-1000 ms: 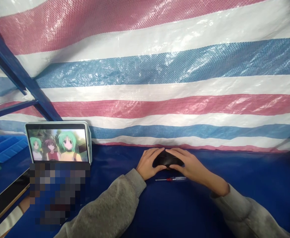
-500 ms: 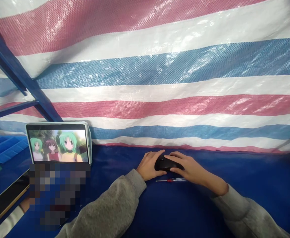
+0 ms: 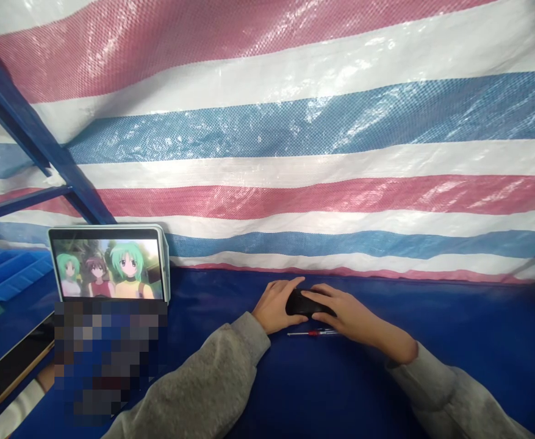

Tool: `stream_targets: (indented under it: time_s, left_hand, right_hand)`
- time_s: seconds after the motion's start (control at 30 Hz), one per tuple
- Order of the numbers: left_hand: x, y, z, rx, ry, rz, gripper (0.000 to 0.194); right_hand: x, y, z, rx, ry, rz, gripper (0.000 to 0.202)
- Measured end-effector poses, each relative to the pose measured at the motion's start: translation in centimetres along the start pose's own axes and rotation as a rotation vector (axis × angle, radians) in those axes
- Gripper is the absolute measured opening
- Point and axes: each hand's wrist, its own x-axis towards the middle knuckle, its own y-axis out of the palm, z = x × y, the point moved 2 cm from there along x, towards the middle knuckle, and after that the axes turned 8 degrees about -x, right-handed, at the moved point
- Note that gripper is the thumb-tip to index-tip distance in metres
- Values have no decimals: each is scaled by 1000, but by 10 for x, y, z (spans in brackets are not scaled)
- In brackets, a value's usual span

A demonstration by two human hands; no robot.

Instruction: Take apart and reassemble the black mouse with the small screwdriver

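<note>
A black, rounded computer mouse [image 3: 307,306] is between my two hands on the blue table surface. My left hand [image 3: 279,306] grips its left end, thumb along the near side and fingers over the far side. From the right, my right hand [image 3: 340,310] closes on the other end with its thumb in front and fingers on top. Parts of the mouse are hidden under the fingers. Just in front of it lies a small screwdriver [image 3: 313,333] with a red-and-clear handle and a thin metal shaft pointing left; my right hand partly covers its handle end.
A tablet [image 3: 108,231] playing a cartoon stands at the left, with a pixelated patch below it. Another person's white sleeve [image 3: 17,411] and a phone [image 3: 13,366] are at lower left. Blue trays [image 3: 20,274] sit behind, near a blue metal frame [image 3: 33,128]. Striped sheeting [image 3: 317,164] hangs behind the table.
My right hand has shifted slightly left, and the mouse between my hands looks slightly turned. My left hand and the screwdriver stay in place.
</note>
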Motion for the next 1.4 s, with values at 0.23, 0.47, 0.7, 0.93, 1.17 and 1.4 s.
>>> stream_targets:
  time_s: [0.23,0.47,0.7,0.93,1.17,1.4]
  left_hand:
    - [0,0,-1,-5,1,2,86]
    - [0,1,1,3,14,5,86]
    - [0,1,1,3,19,0,86]
    - [1,1,-1,26,12,-4,86]
    - [1,2,2,12,21,-4,82]
    - [0,3,2,59,48,-40,79]
  right_hand:
    - [0,3,0,-15,-5,-11,46]
    - [0,2,3,-45,12,-7,45]
    - [0,4,2,-71,16,14,45]
    - [0,3,1,-102,-1,19,45]
    - [0,4,5,-122,10,55,46]
    - [1,4,2,-32,57,74,48]
